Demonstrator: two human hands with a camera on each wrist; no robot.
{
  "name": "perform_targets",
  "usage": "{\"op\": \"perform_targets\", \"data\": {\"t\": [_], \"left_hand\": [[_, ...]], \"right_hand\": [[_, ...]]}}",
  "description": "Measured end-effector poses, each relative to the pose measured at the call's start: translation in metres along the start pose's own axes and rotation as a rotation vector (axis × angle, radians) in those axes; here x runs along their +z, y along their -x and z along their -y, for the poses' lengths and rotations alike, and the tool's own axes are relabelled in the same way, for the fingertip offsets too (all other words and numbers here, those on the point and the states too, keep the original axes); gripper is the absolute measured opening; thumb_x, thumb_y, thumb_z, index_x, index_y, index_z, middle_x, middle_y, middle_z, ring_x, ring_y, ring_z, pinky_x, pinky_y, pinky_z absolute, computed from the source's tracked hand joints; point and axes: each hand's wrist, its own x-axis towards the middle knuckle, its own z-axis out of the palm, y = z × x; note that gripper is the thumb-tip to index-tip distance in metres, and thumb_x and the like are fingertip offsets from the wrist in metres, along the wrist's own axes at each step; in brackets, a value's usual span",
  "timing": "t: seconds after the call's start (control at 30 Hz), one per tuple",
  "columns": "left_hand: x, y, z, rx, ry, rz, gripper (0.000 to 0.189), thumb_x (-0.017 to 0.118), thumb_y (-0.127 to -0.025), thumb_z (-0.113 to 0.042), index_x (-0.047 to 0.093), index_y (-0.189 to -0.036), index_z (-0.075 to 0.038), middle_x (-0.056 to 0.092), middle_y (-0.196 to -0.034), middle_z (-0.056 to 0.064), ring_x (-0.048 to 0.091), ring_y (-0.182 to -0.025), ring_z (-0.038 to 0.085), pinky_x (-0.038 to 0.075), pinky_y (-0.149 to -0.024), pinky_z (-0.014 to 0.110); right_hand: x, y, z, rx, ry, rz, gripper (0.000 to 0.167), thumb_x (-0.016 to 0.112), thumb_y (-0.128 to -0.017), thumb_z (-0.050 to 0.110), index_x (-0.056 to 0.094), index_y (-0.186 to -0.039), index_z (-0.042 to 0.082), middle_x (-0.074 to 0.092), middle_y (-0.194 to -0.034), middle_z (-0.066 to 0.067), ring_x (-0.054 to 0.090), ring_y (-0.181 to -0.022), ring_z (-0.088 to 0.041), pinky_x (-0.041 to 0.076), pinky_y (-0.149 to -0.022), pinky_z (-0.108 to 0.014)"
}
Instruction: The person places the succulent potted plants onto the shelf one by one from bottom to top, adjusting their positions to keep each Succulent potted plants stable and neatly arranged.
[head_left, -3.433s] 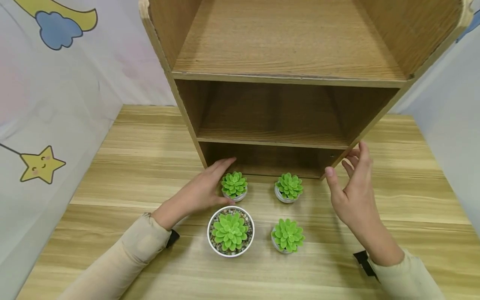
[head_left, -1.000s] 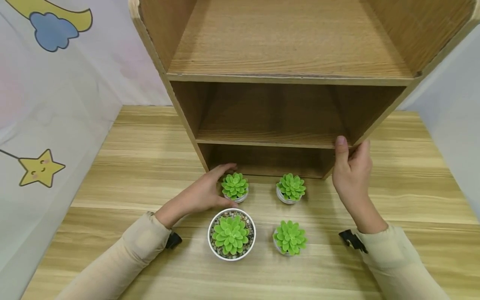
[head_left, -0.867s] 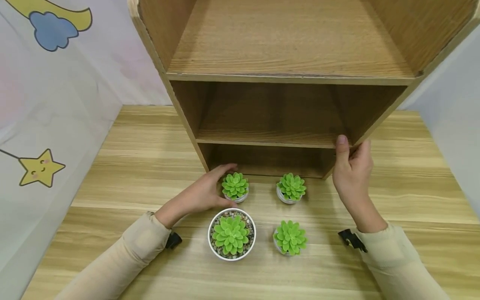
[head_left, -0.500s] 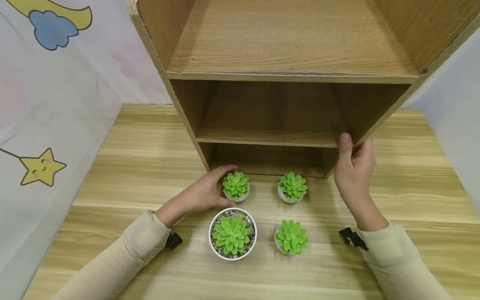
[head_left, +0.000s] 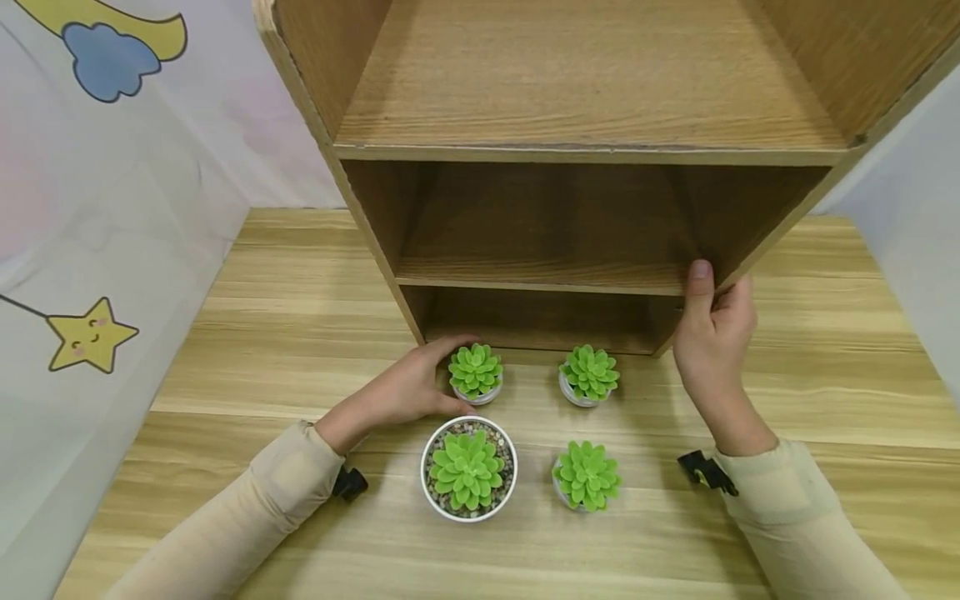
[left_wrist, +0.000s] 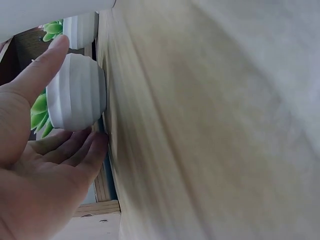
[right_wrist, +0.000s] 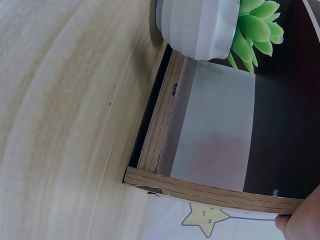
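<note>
My left hand (head_left: 405,387) curves loosely beside a small potted succulent (head_left: 475,371), thumb on the near side and fingers on the far side. The left wrist view shows its ribbed white pot (left_wrist: 77,92) standing on the table between thumb and fingers, with a little space at the fingers. My right hand (head_left: 712,342) grips the right side panel of a wooden shelf unit (head_left: 585,156), thumb inside at the middle board and fingers outside. In the right wrist view only a bit of that hand (right_wrist: 302,220) shows, at the panel's edge.
A second small succulent (head_left: 590,373) stands at the shelf's front right, a third (head_left: 587,477) nearer me. A larger white-rimmed pot (head_left: 468,469) with pebbles sits just below my left thumb. Fabric walls (head_left: 97,208) with printed stars border the wood-grain table (head_left: 247,350).
My right hand, earlier held apart beside the shelf unit, has moved up and taken hold of its side panel. The panel shifts slightly rightward in view. My left hand stays by the small succulent.
</note>
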Motion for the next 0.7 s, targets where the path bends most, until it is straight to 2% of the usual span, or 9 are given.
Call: {"op": "perform_targets", "data": {"t": [0.23, 0.47, 0.7], "left_hand": [[0.000, 0.001, 0.000, -0.052, 0.032, 0.009, 0.092, 0.092, -0.068, -0.029, 0.046, -0.145, -0.009, 0.053, -0.140, 0.008, 0.049, -0.126, 0.023, 0.036, -0.108, 0.040], [0.001, 0.002, 0.001, -0.101, 0.081, 0.021, 0.087, 0.092, -0.069, -0.026, 0.049, -0.143, -0.007, 0.055, -0.138, 0.007, 0.051, -0.125, 0.021, 0.038, -0.107, 0.037], [0.002, 0.002, 0.002, -0.126, 0.163, 0.027, 0.087, 0.092, -0.069, -0.027, 0.050, -0.142, -0.004, 0.056, -0.136, 0.008, 0.053, -0.124, 0.020, 0.040, -0.106, 0.034]], "right_hand": [[0.002, -0.001, -0.001, -0.015, -0.038, -0.013, 0.022, 0.051, -0.102, 0.009, 0.060, -0.119, -0.001, 0.066, -0.103, 0.000, 0.060, -0.099, -0.014, 0.046, -0.086, -0.024], [0.004, 0.001, -0.001, -0.023, -0.098, -0.023, 0.022, 0.051, -0.102, 0.006, 0.060, -0.120, -0.002, 0.067, -0.108, -0.005, 0.060, -0.101, -0.016, 0.046, -0.089, -0.026], [0.010, 0.002, 0.023, -0.082, -0.181, -0.005, 0.026, 0.047, -0.103, 0.004, 0.058, -0.123, -0.008, 0.063, -0.113, -0.019, 0.058, -0.106, -0.024, 0.045, -0.093, -0.031]]}}
